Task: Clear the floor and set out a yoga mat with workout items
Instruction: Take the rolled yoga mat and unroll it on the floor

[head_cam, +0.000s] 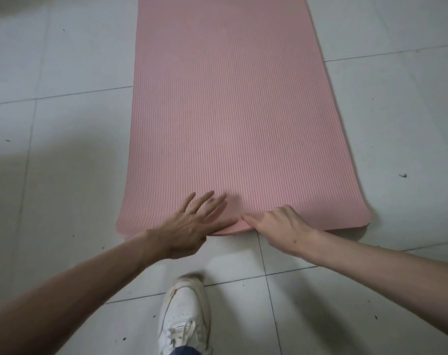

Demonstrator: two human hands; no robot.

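Pink mat point(225, 119) runs lengthwise straight away from both hands at its near edge; left hand point(192, 226) spread flat, right hand point(281, 226) seemingly pinching that edge.

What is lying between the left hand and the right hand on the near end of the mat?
Head view: only a short bare stretch of the pink yoga mat at its near edge lies between the left hand and the right hand; no object is there.

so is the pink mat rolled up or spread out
Spread out: the pink yoga mat lies flat on the tiled floor, with both hands at its near edge. Its far end is out of frame.
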